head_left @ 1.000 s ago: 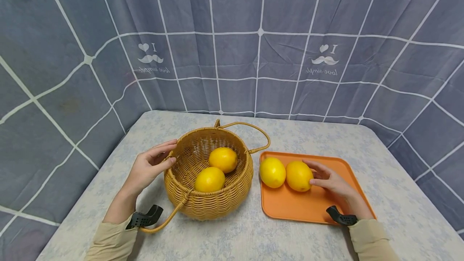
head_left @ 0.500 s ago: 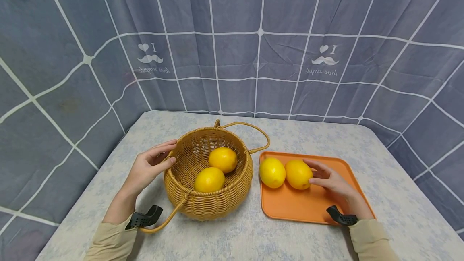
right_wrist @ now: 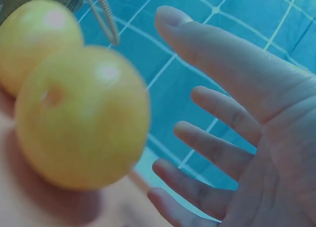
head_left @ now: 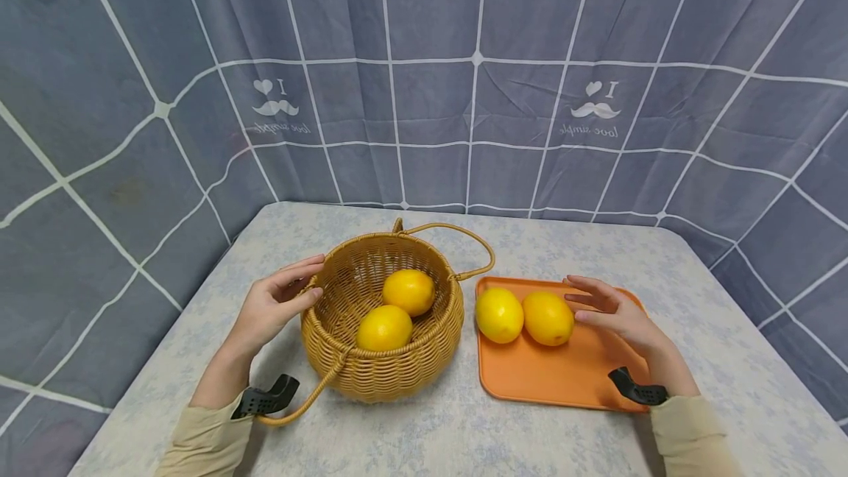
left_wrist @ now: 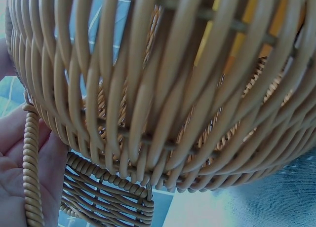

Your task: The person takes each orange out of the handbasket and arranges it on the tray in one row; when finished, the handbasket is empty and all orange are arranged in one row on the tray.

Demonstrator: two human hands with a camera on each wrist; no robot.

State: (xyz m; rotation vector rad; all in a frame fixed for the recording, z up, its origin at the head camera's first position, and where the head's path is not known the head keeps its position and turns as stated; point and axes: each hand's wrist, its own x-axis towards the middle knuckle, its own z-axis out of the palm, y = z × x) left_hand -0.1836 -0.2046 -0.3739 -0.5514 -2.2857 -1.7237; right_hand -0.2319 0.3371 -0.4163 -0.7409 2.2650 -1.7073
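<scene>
My left hand (head_left: 268, 311) holds the left rim of a round wicker basket (head_left: 391, 377), its thumb and fingertips at the edge. In the left wrist view the woven side of the basket (left_wrist: 163, 89) hides part of that hand. Two yellow-orange lemons (head_left: 384, 328) lie inside the basket. On an orange tray (head_left: 530, 381) two more sit side by side: a brighter yellow lemon (head_left: 499, 315) and, to its right, a deeper yellow one (head_left: 548, 319). My right hand (head_left: 619, 319) is just right of that lemon, fingers spread and holding nothing; the right wrist view shows a gap between them.
One basket handle (head_left: 464, 234) leans out at the back right, and the other handle (head_left: 308, 403) falls forward by my left wrist. A pale patterned cloth (head_left: 450, 433) covers the table. Behind it hangs a grey-blue checked curtain (head_left: 430, 109).
My right hand has let go of the right lemon on the tray and drawn back to the right. The lemon stays beside the other one. My left hand and the basket keep their places.
</scene>
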